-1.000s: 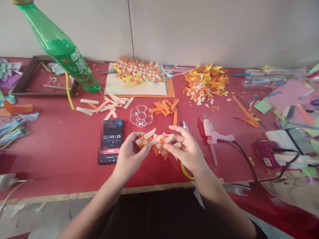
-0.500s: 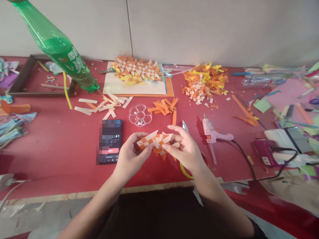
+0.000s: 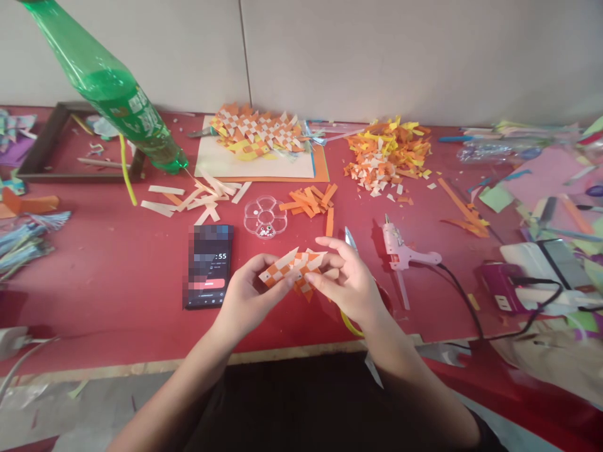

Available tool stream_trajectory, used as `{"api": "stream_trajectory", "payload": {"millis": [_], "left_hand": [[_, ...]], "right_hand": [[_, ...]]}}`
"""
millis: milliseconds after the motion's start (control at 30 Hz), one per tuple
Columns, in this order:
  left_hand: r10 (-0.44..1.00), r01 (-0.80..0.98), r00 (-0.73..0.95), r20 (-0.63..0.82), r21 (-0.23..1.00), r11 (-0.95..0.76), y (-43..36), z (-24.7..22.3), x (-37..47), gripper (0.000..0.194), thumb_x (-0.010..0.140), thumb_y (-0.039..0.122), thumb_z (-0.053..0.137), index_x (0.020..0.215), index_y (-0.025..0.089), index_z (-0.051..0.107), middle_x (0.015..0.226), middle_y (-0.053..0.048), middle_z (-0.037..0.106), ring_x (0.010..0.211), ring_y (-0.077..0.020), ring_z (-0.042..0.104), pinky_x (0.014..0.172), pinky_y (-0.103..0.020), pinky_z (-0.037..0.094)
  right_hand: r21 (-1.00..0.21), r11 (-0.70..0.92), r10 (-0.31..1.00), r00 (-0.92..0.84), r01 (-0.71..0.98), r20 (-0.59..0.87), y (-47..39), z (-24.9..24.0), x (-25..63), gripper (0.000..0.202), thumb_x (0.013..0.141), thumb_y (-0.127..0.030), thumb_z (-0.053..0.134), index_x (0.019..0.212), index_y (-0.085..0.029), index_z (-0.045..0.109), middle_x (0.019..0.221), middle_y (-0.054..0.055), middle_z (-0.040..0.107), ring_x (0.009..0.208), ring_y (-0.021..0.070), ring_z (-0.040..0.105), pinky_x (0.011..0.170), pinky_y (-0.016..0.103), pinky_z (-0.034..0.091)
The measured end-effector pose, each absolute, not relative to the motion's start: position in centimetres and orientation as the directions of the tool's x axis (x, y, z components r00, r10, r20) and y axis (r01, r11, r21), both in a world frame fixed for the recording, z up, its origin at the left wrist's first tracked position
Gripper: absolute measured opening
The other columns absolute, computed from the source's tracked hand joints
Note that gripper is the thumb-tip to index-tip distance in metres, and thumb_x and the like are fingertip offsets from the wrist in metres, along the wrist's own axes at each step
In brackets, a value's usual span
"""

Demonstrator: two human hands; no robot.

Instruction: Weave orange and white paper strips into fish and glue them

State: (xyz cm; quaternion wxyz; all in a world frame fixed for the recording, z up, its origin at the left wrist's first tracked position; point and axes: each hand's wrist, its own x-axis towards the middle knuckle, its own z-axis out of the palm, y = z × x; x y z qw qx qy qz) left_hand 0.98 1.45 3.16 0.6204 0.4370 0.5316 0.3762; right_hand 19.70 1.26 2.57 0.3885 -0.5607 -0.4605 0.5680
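A red table (image 3: 141, 339), its far edge against a pale wall (image 3: 377, 56), carries all the materials. The largest object on it is a green bottle (image 3: 125, 97), partly filled, at the far left; a dark rectangular frame (image 3: 70, 177) lies beside it. At the back, a cream sheet (image 3: 264, 171) overlaps an orange one and bears a heap of woven paper pieces (image 3: 259, 133). The left hand (image 3: 249, 289) and right hand (image 3: 351, 282) meet over the near part of the table, thumbs inward. To the right of the sheets is a mound of paper scraps (image 3: 391, 150). A phone (image 3: 207, 267) lies near the left hand; a pink glue gun (image 3: 400, 250) lies to the right of the right hand, with scissors (image 3: 346, 321) partly hidden beneath that hand. Two orange-and-cream woven pieces are held side by side, low above the table: the left woven piece (image 3: 280, 269) is pinched by the left hand, the right woven piece (image 3: 308, 284) by the right. Beyond them stands a clear flower-shaped tray (image 3: 266, 217), between cream strips (image 3: 217, 191) and orange strips (image 3: 311, 202). Smallest are the tiny round pieces (image 3: 267, 232) in the tray's nearest compartment.
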Motion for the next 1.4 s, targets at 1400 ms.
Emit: {"api": "stream_trajectory", "payload": {"millis": [1400], "left_hand": [[0.967, 0.147, 0.2, 0.157, 0.971, -0.188, 0.77, 2.84, 0.34, 0.007, 0.083, 0.014, 0.068, 0.087, 0.019, 0.066, 0.079, -0.002, 0.07, 0.072, -0.0142, 0.067, 0.066, -0.024, 0.054]], "right_hand": [[-0.98, 0.157, 0.977, -0.163, 0.123, 0.136, 0.32, 2.55, 19.46, 0.046, 0.08, -0.016, 0.071, 0.12, -0.027, 0.051, 0.101, 0.004, 0.069, 0.092, 0.018, 0.07, 0.082, 0.036, 0.062]]}}
